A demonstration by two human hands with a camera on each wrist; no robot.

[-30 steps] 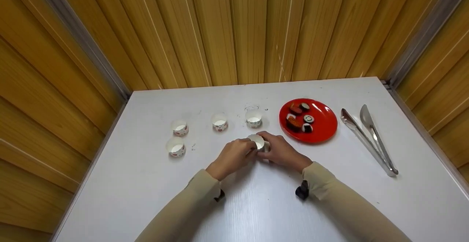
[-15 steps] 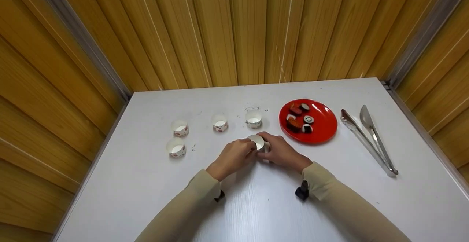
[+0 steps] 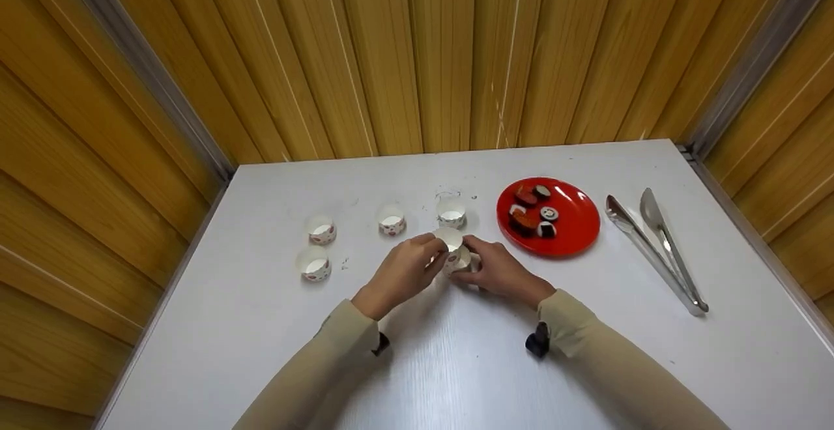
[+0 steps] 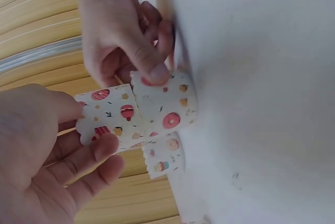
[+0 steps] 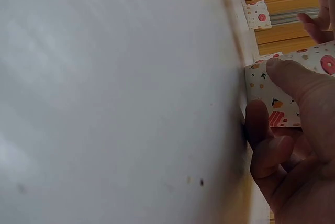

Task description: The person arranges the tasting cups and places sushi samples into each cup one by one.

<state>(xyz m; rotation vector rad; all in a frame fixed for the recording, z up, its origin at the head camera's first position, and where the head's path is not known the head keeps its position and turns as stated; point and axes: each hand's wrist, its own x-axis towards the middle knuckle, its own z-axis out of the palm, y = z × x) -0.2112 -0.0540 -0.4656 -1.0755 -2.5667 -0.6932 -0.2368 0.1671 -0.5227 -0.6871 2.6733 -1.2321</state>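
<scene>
Between the two hands are two patterned paper cups, one directly above the other. The left hand (image 3: 407, 267) pinches the upper cup (image 3: 449, 238) by its side, thumb and fingers around the rim in the left wrist view (image 4: 107, 116). Lower down, the right hand (image 3: 500, 270) holds the lower cup (image 3: 459, 260) against the table, its thumb on the printed wall in the right wrist view (image 5: 275, 96). The cups touch or slightly overlap; how far one sits inside the other is hidden.
Behind the hands stands a paper cup (image 3: 451, 214); others stand to the left (image 3: 391, 223), including two near each other (image 3: 321, 231). A red plate (image 3: 573, 225) with several sushi pieces lies right of them, then metal tongs (image 3: 651, 254) and a metal server (image 3: 664, 234).
The left hand has moved slightly up and left, lifting a cup out from the one in the right hand. The right hand has stayed nearly still.
</scene>
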